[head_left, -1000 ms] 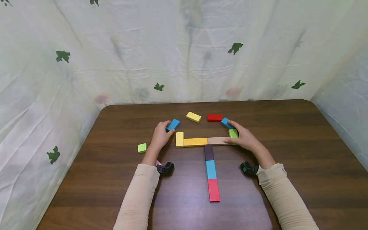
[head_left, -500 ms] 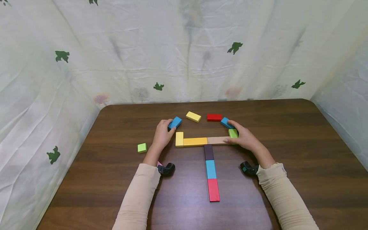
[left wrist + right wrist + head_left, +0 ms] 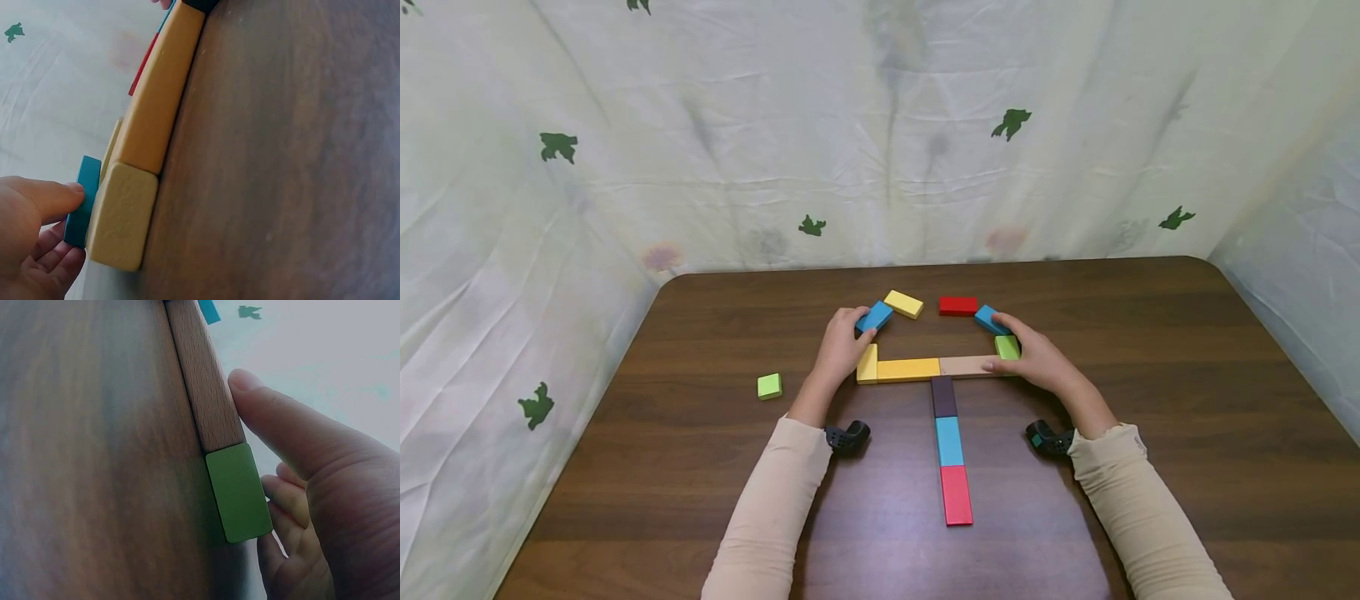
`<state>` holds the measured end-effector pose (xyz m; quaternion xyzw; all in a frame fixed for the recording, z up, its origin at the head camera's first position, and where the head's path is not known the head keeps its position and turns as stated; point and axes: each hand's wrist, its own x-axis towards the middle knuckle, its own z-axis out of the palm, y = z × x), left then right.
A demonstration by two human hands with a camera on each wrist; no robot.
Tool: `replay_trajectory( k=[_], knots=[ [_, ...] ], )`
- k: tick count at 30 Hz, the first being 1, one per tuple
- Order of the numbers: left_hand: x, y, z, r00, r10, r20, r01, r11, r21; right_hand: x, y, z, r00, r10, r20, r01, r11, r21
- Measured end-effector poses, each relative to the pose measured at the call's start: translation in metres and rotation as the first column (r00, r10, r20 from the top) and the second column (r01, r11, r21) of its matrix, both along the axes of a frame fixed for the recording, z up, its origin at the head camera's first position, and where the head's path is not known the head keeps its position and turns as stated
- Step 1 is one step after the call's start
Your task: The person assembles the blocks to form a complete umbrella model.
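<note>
In the head view my left hand (image 3: 842,350) pinches a blue block (image 3: 874,317) between thumb and fingers. The block's far end is right at a pale yellow block (image 3: 903,304). The left wrist view shows the same blue block (image 3: 82,201) beside the end of another yellow block (image 3: 124,215). My right hand (image 3: 1037,358) rests at the right side with its thumb over the plain wooden block (image 3: 966,367). Its fingertips are at a second blue block (image 3: 990,319), and a green block (image 3: 1007,347) lies between thumb and fingers. The fingers look relaxed.
An orange-yellow block (image 3: 907,370) joins the wooden one in a row. Below it run a dark block (image 3: 943,397), a light blue block (image 3: 949,441) and a red block (image 3: 957,495). Another red block (image 3: 958,307) lies at the back, a loose green block (image 3: 769,386) at left.
My left hand has moved right and slightly back with the blue block, bringing it up to the pale yellow block. My right hand stays in place.
</note>
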<state>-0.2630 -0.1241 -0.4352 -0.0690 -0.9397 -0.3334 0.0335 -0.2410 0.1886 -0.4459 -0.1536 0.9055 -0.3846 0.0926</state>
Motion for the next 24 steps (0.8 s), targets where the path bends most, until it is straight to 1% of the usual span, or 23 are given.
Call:
replay_trajectory(
  k=[7, 13, 18, 24],
  knots=[
    [0.0001, 0.002, -0.0057, 1.0, -0.004, 0.017, 0.004, 1.0, 0.009, 0.0004, -0.0011, 0.0004, 1.0, -0.003, 0.002, 0.003, 1.0, 0.005],
    [0.0005, 0.0028, -0.0076, 0.999, -0.001, 0.033, 0.001, 1.0, 0.009, 0.0005, -0.0014, -0.0005, 1.0, -0.007, 0.005, 0.006, 1.0, 0.006],
    [0.0014, 0.0027, -0.008, 0.999, 0.005, 0.052, -0.007, 1.0, 0.03, 0.0006, -0.0017, -0.0017, 1.0, -0.008, 0.004, 0.008, 1.0, 0.012],
    [-0.0007, 0.0014, -0.0082, 0.999, 0.009, 0.037, -0.011, 0.998, 0.059, 0.0005, -0.0016, -0.0018, 1.0, -0.011, -0.002, 0.011, 1.0, 0.009]
  ],
)
